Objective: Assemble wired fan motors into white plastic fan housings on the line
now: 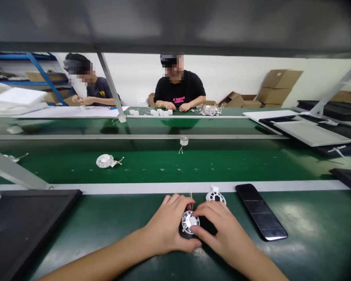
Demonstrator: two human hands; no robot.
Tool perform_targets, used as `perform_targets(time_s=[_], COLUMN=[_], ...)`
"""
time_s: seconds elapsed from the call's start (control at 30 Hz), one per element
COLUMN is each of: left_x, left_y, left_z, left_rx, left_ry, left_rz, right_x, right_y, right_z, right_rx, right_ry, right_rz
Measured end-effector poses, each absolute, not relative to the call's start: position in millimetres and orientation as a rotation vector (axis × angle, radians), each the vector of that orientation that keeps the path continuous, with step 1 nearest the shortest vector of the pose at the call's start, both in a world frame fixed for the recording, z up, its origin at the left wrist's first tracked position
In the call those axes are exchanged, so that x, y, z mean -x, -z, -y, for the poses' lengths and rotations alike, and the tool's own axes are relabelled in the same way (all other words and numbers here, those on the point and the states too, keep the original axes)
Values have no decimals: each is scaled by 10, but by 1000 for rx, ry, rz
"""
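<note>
A small round white part with spokes [190, 222], like a little fan frame, sits on a dark round base near the bench's front. My left hand [169, 224] curls around its left side, fingers behind and thumb in front, gripping it with the base. From the right, my right hand [222, 224] closes thumb and index finger on the part's top, by its silvery square centre. Thin wires rise behind the part. Just beyond my right hand lies a white ring-shaped frame [215, 196], partly covered by the fingers.
A black phone [261, 212] lies to the right, a black tray [23, 230] at left. Across the green conveyor [152, 166] are a white wired fan part [105, 160] and a small white wired cylinder [184, 141]. Metal posts and an overhead shelf frame the view. Co-workers sit opposite.
</note>
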State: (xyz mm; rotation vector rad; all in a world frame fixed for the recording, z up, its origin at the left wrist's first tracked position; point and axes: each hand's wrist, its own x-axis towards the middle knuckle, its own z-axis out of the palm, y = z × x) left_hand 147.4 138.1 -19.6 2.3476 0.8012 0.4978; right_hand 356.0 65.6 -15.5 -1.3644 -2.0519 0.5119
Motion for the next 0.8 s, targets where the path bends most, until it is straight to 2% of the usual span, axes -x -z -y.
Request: perform_targets(time_s=[0.13,0.33,0.63,0.8], left_x=[-1406,-1439,-1447,-1445], left_y=[193,285,214,230], left_z=[-1494,-1507,-1465,-1449], left_rx=[-2293,-2289,-2333,-2371], left_ry=[-468,-485,-488,-478], left_rz=[-617,-686,-715,-724], right_x=[-3566,-3548,-3506,-3910], right_y=[247,285,264,173], right_z=[-682,-683,-688,-802], right_rx=[1352,1357,1373,1707], right_ry=[-555,-335,-284,-248], right_rz=[1955,1977,1936,1849])
